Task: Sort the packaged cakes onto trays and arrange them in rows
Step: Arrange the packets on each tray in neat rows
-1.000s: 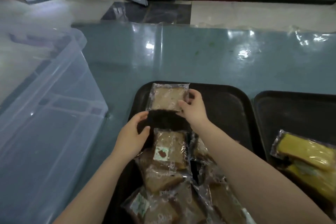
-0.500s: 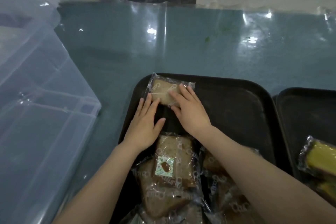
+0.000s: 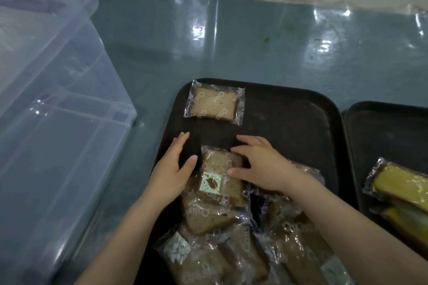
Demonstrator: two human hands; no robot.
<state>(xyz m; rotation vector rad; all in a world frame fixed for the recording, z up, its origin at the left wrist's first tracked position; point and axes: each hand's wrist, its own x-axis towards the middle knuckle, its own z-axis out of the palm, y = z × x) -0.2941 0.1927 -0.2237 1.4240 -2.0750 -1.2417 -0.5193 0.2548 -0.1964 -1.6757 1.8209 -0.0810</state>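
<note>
Hands at the cake pile on the dark tray (image 3: 289,109)

One wrapped cake (image 3: 214,104) lies at the tray's far-left corner; left hand (image 3: 172,169) flat, holding nothing — right hand (image 3: 259,165) rests straight fingers on the top cake (image 3: 220,176); pile (image 3: 231,238) cut off below.

Matt black tray (image 3: 289,109); glossy clear-film cake wrapper (image 3: 215,104) (crinkled); translucent plastic bin (image 3: 58,122); shiny tabletop (image 3: 231,41).

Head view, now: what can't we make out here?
- Pile of wrapped brown cakes: count unclear; packs overlap, forearms cover some, bottom edge cuts it.
- Wrapped yellow cakes and second black tray: cut by right edge.
- Clear plastic bin: contents unreadable through glare.
</note>
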